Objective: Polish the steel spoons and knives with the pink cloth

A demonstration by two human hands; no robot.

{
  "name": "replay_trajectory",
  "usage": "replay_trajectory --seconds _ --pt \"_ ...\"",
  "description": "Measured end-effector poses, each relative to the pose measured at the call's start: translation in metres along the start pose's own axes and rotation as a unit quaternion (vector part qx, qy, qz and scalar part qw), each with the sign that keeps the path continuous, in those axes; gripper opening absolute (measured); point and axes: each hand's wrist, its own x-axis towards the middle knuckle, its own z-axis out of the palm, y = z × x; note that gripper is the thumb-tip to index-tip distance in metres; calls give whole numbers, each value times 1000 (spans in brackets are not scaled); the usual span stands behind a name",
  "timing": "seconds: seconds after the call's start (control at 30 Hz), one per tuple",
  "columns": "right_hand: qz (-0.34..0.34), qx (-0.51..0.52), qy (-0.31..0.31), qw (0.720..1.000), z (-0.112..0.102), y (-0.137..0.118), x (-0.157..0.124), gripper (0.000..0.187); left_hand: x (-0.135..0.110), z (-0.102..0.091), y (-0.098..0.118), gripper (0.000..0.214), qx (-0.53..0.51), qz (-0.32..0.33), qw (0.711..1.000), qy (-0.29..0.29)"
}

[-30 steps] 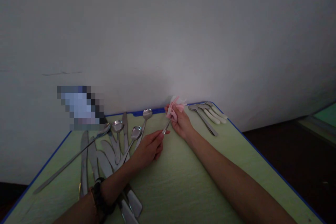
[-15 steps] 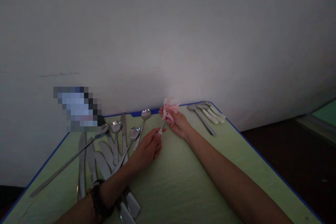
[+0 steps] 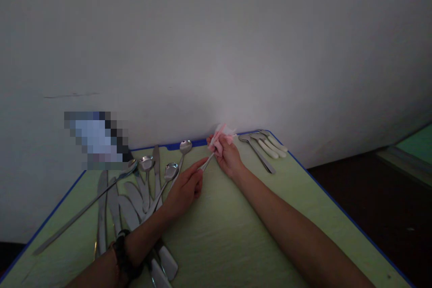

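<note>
Passage is allowed over the lower-centre tabletop (image 3: 216, 238); lower left is blocked by knives (image 3: 102, 207), centre by the pink cloth (image 3: 220, 138).

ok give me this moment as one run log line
left hand: holds metal utensil | right hand: holds pink cloth, utensil's far end hidden | table, left side: spoons, knives | right side: white-handled cutlery

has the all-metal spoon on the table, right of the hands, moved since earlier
No: the spoon keeps the same place relative to the table's far right corner.
</note>
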Motion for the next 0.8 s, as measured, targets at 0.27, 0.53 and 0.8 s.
replay_trajectory --seconds 0.27,0.53,0.8 --pt "3 -81 -25 996 -1 1 -2 16 -2 -4 -6 68 28 4 999 -19" --pt "76 -87 -69 991 -1 -5 -5 12 -5 -1 -4 69 50 14 998 -32" --pt "74 -104 -104 986 -1 -7 -9 19 -3 -5 -7 57 124 55 990 -33"
